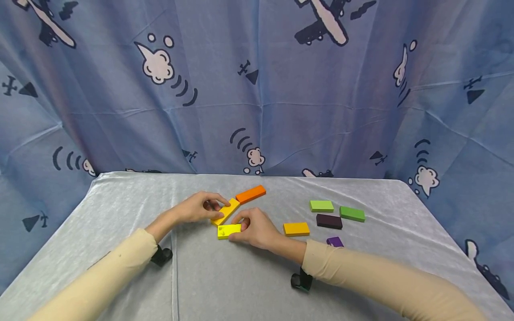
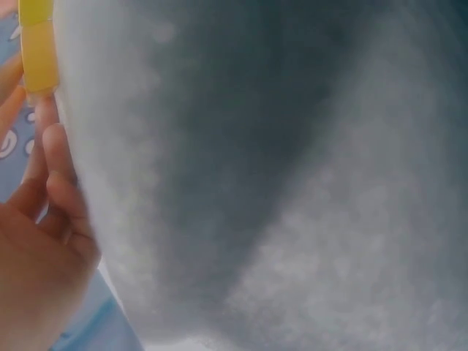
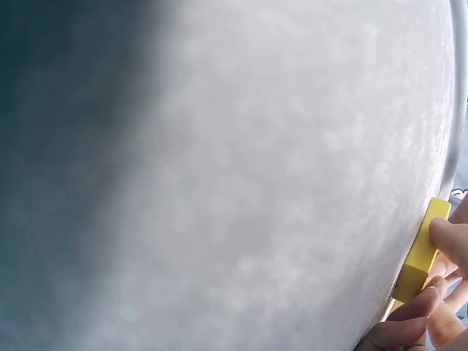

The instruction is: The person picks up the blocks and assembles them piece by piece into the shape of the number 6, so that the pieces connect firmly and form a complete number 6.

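Note:
With thumb and fingertips, my left hand (image 1: pixel 197 207) pinches a golden-yellow block (image 1: pixel 227 211) that lies slanted on the table. An orange block (image 1: pixel 251 194) lies end to end with its far corner, angled to the right. My right hand (image 1: pixel 260 229) grips a bright yellow block (image 1: pixel 225 231) by its right end, at the near end of the golden one. In the right wrist view, the thumb presses on one face of this yellow block (image 3: pixel 423 256). Part of the golden block (image 2: pixel 39 58) shows beyond the left fingertips in the left wrist view.
To the right lie an amber block (image 1: pixel 296 229), a dark brown block (image 1: pixel 329 221), a light green block (image 1: pixel 321 206) and a green block (image 1: pixel 352 214). A purple block (image 1: pixel 334 241) is partly behind the right sleeve. A blue patterned curtain (image 1: pixel 217 89) hangs behind the grey cloth-covered table (image 1: pixel 225 285).

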The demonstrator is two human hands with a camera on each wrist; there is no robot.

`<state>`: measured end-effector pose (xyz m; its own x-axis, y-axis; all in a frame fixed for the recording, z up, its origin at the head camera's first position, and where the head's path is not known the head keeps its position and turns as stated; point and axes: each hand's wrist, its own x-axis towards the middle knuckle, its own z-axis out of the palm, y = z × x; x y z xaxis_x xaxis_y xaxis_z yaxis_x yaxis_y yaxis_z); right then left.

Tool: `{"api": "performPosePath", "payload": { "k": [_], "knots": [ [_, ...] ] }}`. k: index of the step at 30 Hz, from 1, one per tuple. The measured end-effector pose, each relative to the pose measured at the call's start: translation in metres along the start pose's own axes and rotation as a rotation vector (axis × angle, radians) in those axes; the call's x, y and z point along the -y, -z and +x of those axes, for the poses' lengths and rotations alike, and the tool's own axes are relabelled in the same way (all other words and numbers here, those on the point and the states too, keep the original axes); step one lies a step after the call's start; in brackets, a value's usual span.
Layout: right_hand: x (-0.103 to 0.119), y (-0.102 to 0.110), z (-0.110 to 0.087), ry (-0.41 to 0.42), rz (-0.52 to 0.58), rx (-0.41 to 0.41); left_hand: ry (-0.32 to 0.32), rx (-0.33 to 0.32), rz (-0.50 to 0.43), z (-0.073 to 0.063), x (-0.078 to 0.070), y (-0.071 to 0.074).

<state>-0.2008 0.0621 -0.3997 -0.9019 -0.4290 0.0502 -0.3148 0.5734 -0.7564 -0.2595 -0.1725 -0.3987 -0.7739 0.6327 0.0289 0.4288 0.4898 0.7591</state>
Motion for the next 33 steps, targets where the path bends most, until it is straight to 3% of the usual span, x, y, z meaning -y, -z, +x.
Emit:
{"api": "performPosePath", "payload": {
  "k": [9, 14, 24, 33],
  "knots": [
    [0.001, 0.003, -0.002, 0.009, 0.008, 0.011, 0.014, 0.001, 0.000, 0.001, -0.001, 0.000],
    [-0.002, 0.009, -0.005, 0.021, 0.075, 0.040, 0.014, 0.003, 0.004, 0.000, -0.001, 0.000],
    [-0.013, 0.037, -0.013, 0.026, 0.146, 0.065, 0.029, 0.008, 0.006, 0.001, -0.001, 0.000],
    [-0.031, 0.062, -0.021, 0.064, 0.118, 0.081, 0.026, 0.009, 0.004, 0.002, -0.001, 0.000]
  ]
}}
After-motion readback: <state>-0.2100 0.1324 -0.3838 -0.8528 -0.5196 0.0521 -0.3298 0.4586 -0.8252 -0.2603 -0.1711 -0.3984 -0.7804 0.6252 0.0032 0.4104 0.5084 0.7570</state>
